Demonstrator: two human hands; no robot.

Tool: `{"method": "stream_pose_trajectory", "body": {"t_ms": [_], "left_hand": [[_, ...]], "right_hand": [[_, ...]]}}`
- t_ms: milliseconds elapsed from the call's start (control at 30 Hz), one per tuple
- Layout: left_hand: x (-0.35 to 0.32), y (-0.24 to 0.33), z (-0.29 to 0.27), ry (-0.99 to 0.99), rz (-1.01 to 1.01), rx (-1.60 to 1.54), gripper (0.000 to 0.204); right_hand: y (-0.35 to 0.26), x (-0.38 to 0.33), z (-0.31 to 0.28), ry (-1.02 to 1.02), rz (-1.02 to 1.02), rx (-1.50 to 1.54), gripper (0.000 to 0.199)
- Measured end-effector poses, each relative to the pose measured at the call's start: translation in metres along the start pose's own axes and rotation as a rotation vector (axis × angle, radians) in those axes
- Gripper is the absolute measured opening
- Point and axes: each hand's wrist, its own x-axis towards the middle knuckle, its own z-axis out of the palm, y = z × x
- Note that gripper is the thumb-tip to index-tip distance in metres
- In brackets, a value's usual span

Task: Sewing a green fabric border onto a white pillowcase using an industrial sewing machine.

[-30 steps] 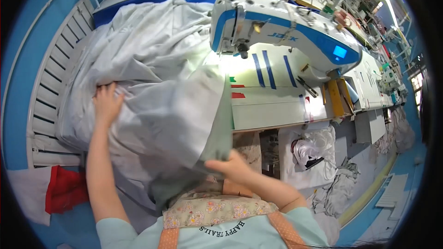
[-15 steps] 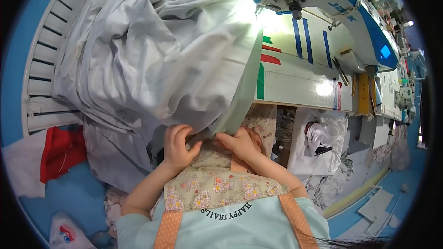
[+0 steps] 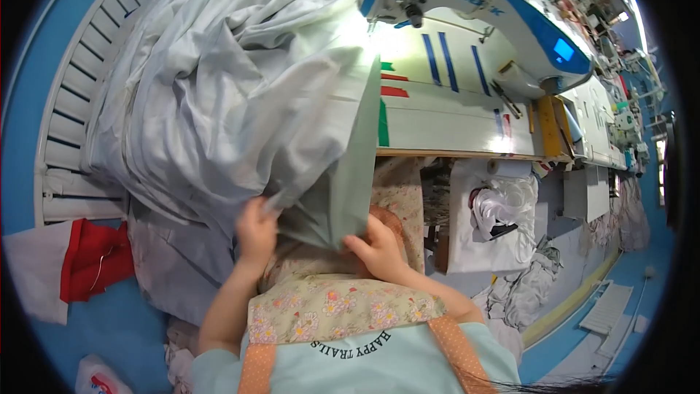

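Observation:
A big heap of pale grey fabric (image 3: 197, 102) runs from the sewing machine (image 3: 474, 7) down to my lap, with a smooth greenish-grey folded edge (image 3: 355, 175) along its right side. My right hand (image 3: 378, 249) pinches the lower corner of that edge between thumb and fingers. To its left, my left hand (image 3: 257, 237), smeared by motion, is closed on another part of the fabric, which stretches and sags between the two hands. Up at the machine's needle area, the fabric's far end lies under a bright light.
The white machine table (image 3: 445, 128) carries coloured tape strips, tweezers (image 3: 507, 98) and a yellow box (image 3: 552, 128). White slats (image 3: 76, 113) border the heap on the left. Red and white cloth (image 3: 98, 259) lies low at left. White cloth pieces (image 3: 503, 211) sit below the table at right.
My hands have moved further apart, and the fabric between them is spread wider. The right hand has pulled its corner slightly nearer me. The whole view has shifted, with the machine now further left.

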Motion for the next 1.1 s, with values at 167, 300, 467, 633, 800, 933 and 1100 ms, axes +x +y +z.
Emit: {"method": "stream_pose_trajectory", "body": {"t_ms": [167, 300, 467, 633, 800, 933, 1100], "left_hand": [[0.034, 0.116, -0.115, -0.304, 0.099, 0.062, 0.012], [0.025, 0.156, -0.064, -0.718, 0.753, 0.097, 0.014], [-0.001, 0.139, 0.01, -0.988, 0.775, 0.111, 0.016], [-0.005, 0.135, 0.001, -0.958, 0.708, 0.18, 0.014], [-0.005, 0.133, 0.0, -0.928, 0.698, 0.192, 0.015], [-0.01, 0.125, 0.003, -0.941, 0.684, 0.184, 0.018], [-0.009, 0.14, 0.004, -0.94, 0.743, -0.124, 0.016]], "right_hand": [[-0.027, -0.043, -0.016, 0.085, -0.206, 0.027, 0.075], [-0.024, -0.051, -0.019, 0.021, -0.321, -0.155, 0.071], [-0.011, -0.052, -0.02, 0.03, -0.253, -0.224, 0.065], [-0.023, -0.053, -0.025, 0.035, -0.211, -0.393, 0.058], [-0.033, -0.052, -0.022, 0.027, -0.16, -0.225, 0.056], [-0.019, -0.044, -0.026, 0.063, -0.419, -0.457, 0.047], [-0.028, -0.031, -0.025, 0.145, -0.755, -0.615, 0.038]]}}
